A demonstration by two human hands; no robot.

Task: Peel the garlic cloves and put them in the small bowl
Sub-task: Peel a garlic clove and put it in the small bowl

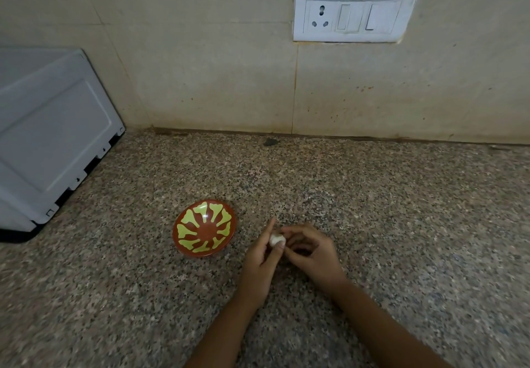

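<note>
A small red bowl with a yellow-green pattern sits on the speckled granite counter, with nothing inside it. Just to its right, both my hands meet around a white garlic clove. My left hand pinches the clove between thumb and forefinger. My right hand has its curled fingertips on the clove's right side. Most of the clove is hidden by my fingers, so its skin cannot be judged.
A grey appliance stands at the left, against the tiled wall. A white socket and switch plate is on the wall above. The granite counter stretches to the right and toward me.
</note>
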